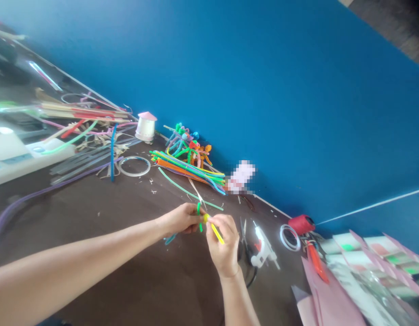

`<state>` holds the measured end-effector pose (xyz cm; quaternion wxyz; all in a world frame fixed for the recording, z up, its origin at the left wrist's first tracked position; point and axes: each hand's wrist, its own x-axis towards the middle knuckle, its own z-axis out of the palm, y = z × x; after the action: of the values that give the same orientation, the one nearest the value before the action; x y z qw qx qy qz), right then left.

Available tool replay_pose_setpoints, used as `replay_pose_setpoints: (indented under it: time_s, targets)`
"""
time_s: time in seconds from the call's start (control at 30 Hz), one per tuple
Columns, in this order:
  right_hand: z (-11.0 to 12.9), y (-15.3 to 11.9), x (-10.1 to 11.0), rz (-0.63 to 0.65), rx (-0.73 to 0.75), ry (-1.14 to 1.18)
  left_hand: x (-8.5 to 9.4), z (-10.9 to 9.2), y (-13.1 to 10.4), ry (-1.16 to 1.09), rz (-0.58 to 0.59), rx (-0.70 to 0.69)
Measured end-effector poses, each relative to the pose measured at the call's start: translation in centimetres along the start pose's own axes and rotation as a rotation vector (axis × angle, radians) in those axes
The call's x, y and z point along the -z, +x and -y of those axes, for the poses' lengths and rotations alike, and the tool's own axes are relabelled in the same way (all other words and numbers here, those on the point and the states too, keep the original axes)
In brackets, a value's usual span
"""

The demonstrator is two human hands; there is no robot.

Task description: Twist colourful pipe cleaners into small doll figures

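Note:
Over the dark tabletop (144, 276), my left hand (182, 217) pinches a short green pipe cleaner (199, 208), whose ends stick out above and below the fingers. My right hand (226, 246) is closed on a yellow pipe cleaner (217, 234); its free end points down to the right. Between my fingertips the yellow piece looks bunched up against the green one, though the exact join is partly hidden. A bit of blue pipe cleaner (170, 238) shows just below my left hand.
Beyond my hands lie a bundle of coloured pipe cleaners (189, 170) and several finished twisted figures (189, 142). A white glue gun (262, 246) and scissors (243, 231) sit to the right, near a red spool (301, 223). A clear ring (134, 166) lies left.

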<state>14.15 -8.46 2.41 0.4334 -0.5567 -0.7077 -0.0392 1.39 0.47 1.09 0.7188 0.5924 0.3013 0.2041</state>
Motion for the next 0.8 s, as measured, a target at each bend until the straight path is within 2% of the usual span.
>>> replay_pose_setpoints:
  time_s: [0.2,0.47,0.8]
  targets:
    - [-0.1,0.0,-0.1,-0.034,-0.009,0.035,0.2,-0.5,0.1,-0.268,-0.011,0.036]
    - [0.0,0.1,-0.2,-0.044,-0.154,0.199,0.5,-0.4,0.0,-0.47,0.032,0.116]
    - [-0.9,-0.2,-1.1,-0.136,-0.604,0.606,0.6,-0.8,-0.3,-0.569,0.126,0.119]
